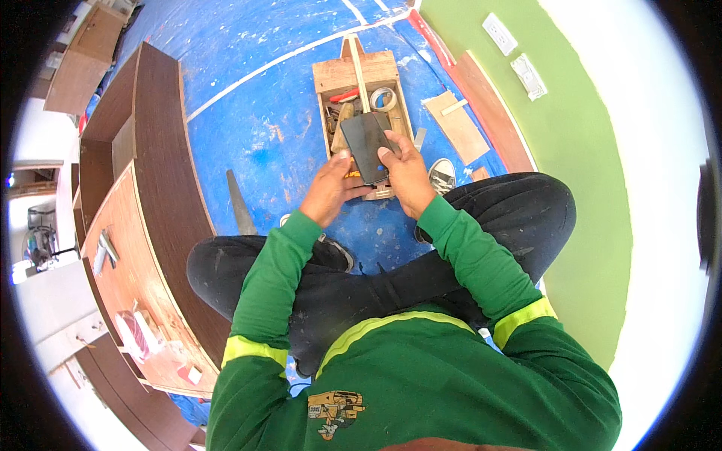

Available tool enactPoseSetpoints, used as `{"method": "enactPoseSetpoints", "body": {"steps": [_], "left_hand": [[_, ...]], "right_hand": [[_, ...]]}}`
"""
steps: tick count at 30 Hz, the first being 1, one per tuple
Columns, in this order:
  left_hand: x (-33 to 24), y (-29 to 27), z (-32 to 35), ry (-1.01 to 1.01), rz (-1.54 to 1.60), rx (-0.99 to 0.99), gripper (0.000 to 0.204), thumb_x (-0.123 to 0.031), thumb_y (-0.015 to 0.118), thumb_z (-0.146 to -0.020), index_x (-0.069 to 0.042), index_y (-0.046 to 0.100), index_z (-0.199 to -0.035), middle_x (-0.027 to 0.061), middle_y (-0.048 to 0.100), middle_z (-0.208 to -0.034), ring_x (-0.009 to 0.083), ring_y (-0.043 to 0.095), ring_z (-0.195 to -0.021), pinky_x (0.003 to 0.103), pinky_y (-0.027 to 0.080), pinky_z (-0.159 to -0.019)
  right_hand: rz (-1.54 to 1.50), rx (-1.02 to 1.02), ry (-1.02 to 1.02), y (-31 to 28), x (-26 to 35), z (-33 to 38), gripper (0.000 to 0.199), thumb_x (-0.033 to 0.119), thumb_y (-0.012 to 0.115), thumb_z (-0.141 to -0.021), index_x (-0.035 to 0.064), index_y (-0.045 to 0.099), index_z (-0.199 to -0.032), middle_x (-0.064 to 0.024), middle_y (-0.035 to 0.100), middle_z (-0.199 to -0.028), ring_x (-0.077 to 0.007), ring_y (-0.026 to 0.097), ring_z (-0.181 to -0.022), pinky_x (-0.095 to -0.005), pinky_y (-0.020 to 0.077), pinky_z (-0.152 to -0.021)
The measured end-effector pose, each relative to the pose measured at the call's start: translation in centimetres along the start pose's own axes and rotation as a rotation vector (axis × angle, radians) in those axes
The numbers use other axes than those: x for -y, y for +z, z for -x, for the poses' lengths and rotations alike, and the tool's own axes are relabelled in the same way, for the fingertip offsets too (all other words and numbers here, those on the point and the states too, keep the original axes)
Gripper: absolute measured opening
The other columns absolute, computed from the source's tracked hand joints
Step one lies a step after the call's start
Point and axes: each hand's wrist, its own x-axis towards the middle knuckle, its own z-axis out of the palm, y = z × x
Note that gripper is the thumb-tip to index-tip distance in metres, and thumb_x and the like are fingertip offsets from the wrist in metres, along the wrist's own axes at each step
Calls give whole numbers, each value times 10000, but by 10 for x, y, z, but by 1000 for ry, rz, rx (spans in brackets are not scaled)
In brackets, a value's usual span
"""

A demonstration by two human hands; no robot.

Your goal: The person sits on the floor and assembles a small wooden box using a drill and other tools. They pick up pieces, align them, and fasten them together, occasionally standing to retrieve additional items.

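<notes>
Both hands, the left hand point(329, 189) and the right hand point(407, 174), were closed around a dark flat case point(367, 144), fingers gripping its edges, held above a wooden toolbox point(359, 75). A tape roll point(383, 98) and red-handled tool point(345, 95) were kept inside the toolbox, set on the blue floor point(263, 120).

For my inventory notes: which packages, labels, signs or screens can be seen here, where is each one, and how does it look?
Dark flat rectangular case: held by the left hand and right hand over the wooden toolbox; whether it has a screen cannot be told.
Two white wall plates: on the green wall, upper right; rectangular.
Small red and white packet: on the wooden board, lower left.
</notes>
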Motion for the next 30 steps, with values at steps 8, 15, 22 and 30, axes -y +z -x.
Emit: {"method": "enactPoseSetpoints", "body": {"steps": [8, 15, 22, 30], "left_hand": [[5, 1, -31, 30, 227, -7, 365, -262, 344, -1146, -57, 471, -1420, 99, 602, -1354, 258, 666, -1144, 466, 534, -1015], [8, 7, -28, 28, 268, -38, 353, -234, 361, -1137, -93, 450, -1449, 85, 618, -1343, 230, 667, -1146, 441, 546, -1001], [16, 8, -28, -37, 243, -42, 350, -237, 387, -1130, -67, 451, -1429, 95, 623, -1333, 229, 677, -1140, 427, 561, -991], [17, -20, -49, 292, -489, -273, 286, -209, 509, -1067, -88, 587, -1314, 135, 651, -1230, 298, 663, -1110, 415, 524, -986]], "right_hand": [[101, 36, -43, -11, 5, 2, 460, 44, 562, -1021, -36, 467, -1464, -165, 658, -1295, -173, 634, -1075, -303, 508, -912], [121, 25, -63, -13, 3, 1, 427, 40, 565, -1020, -36, 493, -1435, -159, 680, -1220, -166, 636, -1030, -297, 510, -893], [159, 18, -97, -12, -3, -3, 408, 50, 546, -1032, -30, 500, -1429, -142, 661, -1204, -156, 618, -1024, -292, 499, -907], [25, -60, -167, -11, 11, -1, 436, 75, 565, -1038, 4, 478, -1459, -84, 651, -1137, -132, 606, -1009, -273, 510, -852]]}}
